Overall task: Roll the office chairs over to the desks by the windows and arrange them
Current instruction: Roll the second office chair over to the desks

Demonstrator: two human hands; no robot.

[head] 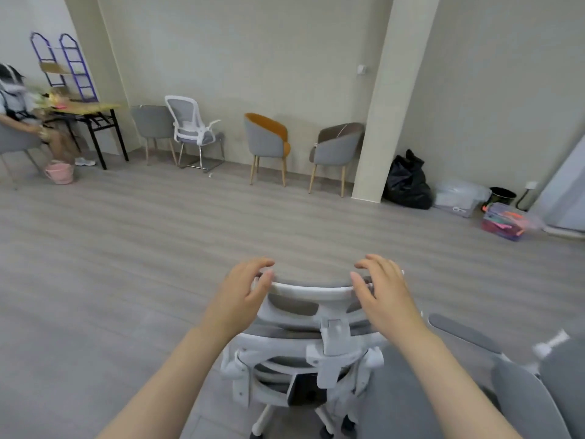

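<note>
A: While both hands sit at the top of the white office chair (311,337), which step would you say is in hand?

B: The taking-hold, I'd judge. The chair is at six o'clock, right below the camera, its back toward the person. The left hand (243,296) is at the eleven o'clock end of the headrest (311,288), fingers loosely curved, thumb near the white rim. The right hand (384,294) mirrors it at the one o'clock end. Neither clearly clamps the bar; the fingers arch over it and look relaxed, just touching or about to.

A: No desks or windows ahead?

B: None in view. At twelve o'clock there is a plain wall with a row of seats: a second white mesh chair (193,128) on a sled frame at eleven, an orange-backed tub chair (267,141) at twelve, a grey tub chair (337,147) at one. So the next move probably calls for a firm grip on the headrest, then a turn toward wherever the desks are.

A: How will it handle?

B: The frame is hard white plastic with grey mesh stretched across it, curved at the top. The casters (348,424) at six o'clock are dark and small, and the floor (126,248) is smooth grey plank, so it should roll easily. The headrest sits on a hinged bracket, so it may tilt under a push.

A: Anything close by?

B: Another grey chair's armrest (462,332) at four o'clock, just beside it. A seated person (19,115) is at ten, well apart.
</note>
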